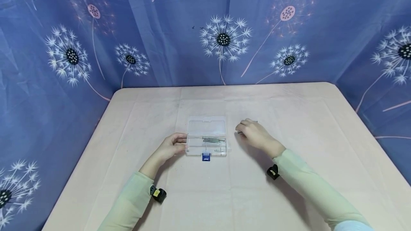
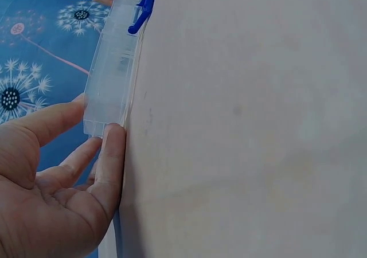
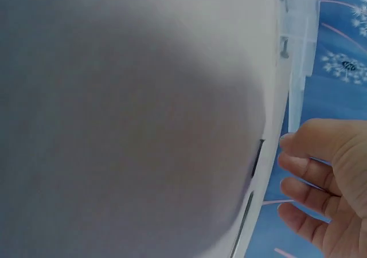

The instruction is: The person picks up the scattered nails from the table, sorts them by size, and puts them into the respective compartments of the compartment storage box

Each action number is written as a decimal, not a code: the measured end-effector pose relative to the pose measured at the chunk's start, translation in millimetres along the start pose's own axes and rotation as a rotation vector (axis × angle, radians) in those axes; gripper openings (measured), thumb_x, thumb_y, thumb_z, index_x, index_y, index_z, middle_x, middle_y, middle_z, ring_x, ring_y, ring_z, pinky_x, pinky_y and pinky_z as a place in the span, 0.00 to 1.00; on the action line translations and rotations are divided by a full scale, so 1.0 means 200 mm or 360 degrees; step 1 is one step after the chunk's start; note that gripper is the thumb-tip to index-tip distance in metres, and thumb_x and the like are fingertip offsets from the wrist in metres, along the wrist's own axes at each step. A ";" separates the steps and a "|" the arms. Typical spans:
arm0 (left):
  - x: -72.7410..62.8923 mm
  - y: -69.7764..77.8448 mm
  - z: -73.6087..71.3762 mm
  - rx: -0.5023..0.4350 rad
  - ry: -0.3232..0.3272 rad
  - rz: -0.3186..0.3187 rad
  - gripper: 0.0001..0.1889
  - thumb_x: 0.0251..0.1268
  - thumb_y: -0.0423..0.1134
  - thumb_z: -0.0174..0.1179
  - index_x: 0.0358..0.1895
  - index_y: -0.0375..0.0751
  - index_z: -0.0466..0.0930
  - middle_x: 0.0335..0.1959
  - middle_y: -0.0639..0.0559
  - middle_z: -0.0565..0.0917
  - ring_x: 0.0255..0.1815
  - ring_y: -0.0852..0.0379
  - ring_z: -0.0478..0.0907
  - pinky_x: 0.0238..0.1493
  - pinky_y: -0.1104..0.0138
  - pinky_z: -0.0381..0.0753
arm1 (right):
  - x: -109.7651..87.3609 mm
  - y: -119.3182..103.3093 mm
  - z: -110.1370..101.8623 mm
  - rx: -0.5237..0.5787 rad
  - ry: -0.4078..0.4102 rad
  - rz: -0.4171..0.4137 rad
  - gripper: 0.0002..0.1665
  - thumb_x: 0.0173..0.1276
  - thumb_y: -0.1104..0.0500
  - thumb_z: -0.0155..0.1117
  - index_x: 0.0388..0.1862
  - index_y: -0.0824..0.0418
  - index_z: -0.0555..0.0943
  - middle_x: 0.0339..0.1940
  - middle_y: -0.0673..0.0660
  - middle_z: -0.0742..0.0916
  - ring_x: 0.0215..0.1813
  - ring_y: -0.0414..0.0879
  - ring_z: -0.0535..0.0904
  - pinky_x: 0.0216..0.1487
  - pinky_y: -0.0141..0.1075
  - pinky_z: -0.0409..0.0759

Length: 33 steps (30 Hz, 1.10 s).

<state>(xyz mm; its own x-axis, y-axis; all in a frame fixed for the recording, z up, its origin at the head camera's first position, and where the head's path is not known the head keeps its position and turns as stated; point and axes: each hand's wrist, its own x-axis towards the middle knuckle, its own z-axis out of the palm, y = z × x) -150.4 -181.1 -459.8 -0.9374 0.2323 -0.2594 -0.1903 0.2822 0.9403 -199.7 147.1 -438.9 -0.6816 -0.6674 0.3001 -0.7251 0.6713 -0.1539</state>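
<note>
A clear plastic compartment box (image 1: 196, 150) lies on the table with its lid (image 1: 206, 126) folded back and its blue latch (image 1: 206, 157) at the front. Long metal nails (image 1: 213, 140) fill part of a rear compartment, and a few small ones (image 1: 219, 150) lie at the front right. My left hand (image 1: 170, 147) holds the box's left end between thumb and fingers. To the right of the box, my right hand (image 1: 257, 134) hovers low with loosely bent fingers and nothing visible between them. Two dark nails (image 3: 258, 157) show on the table close to its fingertips.
The table (image 1: 199, 199) wears a pale pink cloth. A blue curtain (image 1: 179, 45) with dandelion prints borders it at the back and sides. Dark wrist cameras (image 1: 158, 194) sit on both sleeves.
</note>
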 end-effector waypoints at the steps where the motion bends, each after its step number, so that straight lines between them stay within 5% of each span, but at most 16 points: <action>1: 0.00 0.00 0.00 -0.0006 -0.0002 0.0002 0.27 0.60 0.30 0.59 0.63 0.26 0.65 0.57 0.29 0.74 0.53 0.46 0.77 0.48 0.66 0.80 | 0.00 0.01 0.00 -0.0009 -0.0011 0.0023 0.06 0.55 0.71 0.66 0.33 0.65 0.83 0.32 0.58 0.85 0.39 0.52 0.79 0.44 0.42 0.80; 14: 0.00 0.00 0.00 0.0010 0.0019 -0.0011 0.28 0.57 0.29 0.57 0.63 0.27 0.65 0.56 0.30 0.74 0.49 0.51 0.78 0.42 0.74 0.78 | -0.01 0.03 0.01 -0.0077 -0.0155 0.0203 0.04 0.59 0.70 0.63 0.32 0.64 0.84 0.33 0.58 0.85 0.36 0.53 0.78 0.41 0.43 0.79; 20: -0.01 0.01 0.01 0.0028 0.0012 -0.0011 0.28 0.58 0.29 0.57 0.63 0.26 0.65 0.57 0.30 0.74 0.51 0.48 0.78 0.42 0.73 0.78 | -0.01 0.03 0.01 -0.0063 -0.0259 0.0266 0.05 0.62 0.70 0.60 0.33 0.64 0.82 0.36 0.59 0.86 0.42 0.55 0.80 0.50 0.47 0.79; 26: -0.01 0.01 0.00 0.0026 0.0011 -0.0002 0.28 0.58 0.30 0.58 0.63 0.26 0.65 0.57 0.30 0.74 0.51 0.48 0.77 0.43 0.72 0.78 | -0.02 0.03 0.00 -0.0143 -0.0365 0.0194 0.06 0.65 0.69 0.55 0.36 0.68 0.80 0.37 0.61 0.84 0.46 0.57 0.79 0.57 0.49 0.75; 33: 0.00 0.00 0.00 0.0008 0.0002 0.0011 0.28 0.59 0.30 0.58 0.63 0.25 0.65 0.57 0.29 0.74 0.51 0.48 0.77 0.44 0.72 0.78 | 0.00 0.02 0.02 -0.0241 -0.0394 0.0112 0.03 0.64 0.66 0.59 0.32 0.66 0.78 0.30 0.57 0.81 0.39 0.53 0.77 0.48 0.44 0.79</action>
<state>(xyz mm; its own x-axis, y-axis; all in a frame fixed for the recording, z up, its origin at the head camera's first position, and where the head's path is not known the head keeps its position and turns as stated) -149.8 -181.5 -459.8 -0.9391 0.2332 -0.2526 -0.1822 0.2853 0.9410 -203.2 149.0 -443.2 -0.7465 -0.6634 0.0523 -0.6649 0.7467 -0.0184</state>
